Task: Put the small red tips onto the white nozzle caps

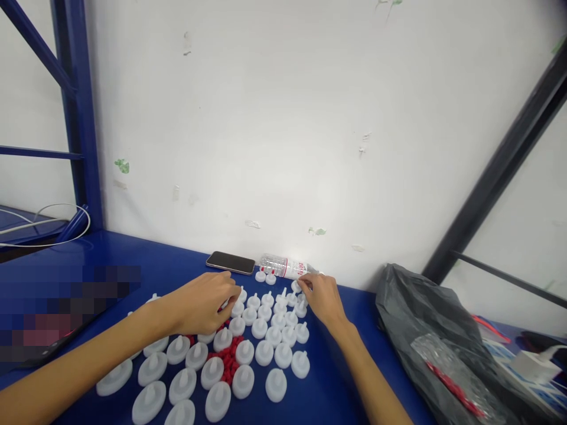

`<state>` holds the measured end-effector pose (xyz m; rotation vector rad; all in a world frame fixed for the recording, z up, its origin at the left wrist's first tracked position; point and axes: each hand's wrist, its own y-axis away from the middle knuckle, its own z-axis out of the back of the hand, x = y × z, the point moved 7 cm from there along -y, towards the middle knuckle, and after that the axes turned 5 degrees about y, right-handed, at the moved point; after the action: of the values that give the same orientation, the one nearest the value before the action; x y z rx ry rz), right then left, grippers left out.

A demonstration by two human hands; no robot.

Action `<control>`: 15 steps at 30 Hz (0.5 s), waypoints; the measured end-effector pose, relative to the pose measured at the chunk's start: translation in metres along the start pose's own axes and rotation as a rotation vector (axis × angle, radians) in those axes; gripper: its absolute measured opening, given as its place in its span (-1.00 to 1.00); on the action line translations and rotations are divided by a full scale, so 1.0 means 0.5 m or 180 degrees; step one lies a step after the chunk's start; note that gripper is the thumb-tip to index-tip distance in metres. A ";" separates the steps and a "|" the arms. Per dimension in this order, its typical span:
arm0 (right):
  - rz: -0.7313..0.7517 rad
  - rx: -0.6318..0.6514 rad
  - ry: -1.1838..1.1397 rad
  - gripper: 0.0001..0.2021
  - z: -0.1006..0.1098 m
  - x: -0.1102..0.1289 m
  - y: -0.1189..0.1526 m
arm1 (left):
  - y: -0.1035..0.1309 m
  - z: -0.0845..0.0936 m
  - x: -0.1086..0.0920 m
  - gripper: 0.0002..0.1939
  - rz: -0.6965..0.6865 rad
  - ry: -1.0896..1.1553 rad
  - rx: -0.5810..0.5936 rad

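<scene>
Many white nozzle caps [282,354], round with a pointed spout, stand on the blue table in loose rows. A heap of small red tips [228,357] lies among them. My left hand [206,304] hovers over the left rows, its fingers curled together; whatever is between them is hidden. At the back right, my right hand [321,295] pinches a white cap [296,287] between thumb and forefinger. Two caps with red tips [270,277] on their spouts stand apart behind the rows, near the bottle.
A phone [230,262] and a clear plastic bottle [283,267] lie along the wall. On the right sits a black plastic bag [411,330] with a clear packet of red pieces [456,386] on it. A blurred-out dark device [57,319] occupies the left.
</scene>
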<state>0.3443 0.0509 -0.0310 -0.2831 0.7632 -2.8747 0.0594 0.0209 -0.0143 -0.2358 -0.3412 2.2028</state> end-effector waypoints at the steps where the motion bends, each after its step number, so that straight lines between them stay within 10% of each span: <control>1: 0.0039 -0.0009 0.0029 -0.79 0.000 0.002 0.001 | 0.000 -0.001 0.001 -0.76 -0.0016 0.0005 -0.0038; 15: 0.0524 0.0379 0.0063 -0.71 -0.029 0.131 -0.034 | -0.004 0.026 -0.016 -0.71 -0.0108 -0.0010 -0.0214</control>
<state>0.2758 0.0595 -0.0257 -0.1689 0.5858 -2.7569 0.0619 0.0137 -0.0010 -0.2614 -0.4185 2.1606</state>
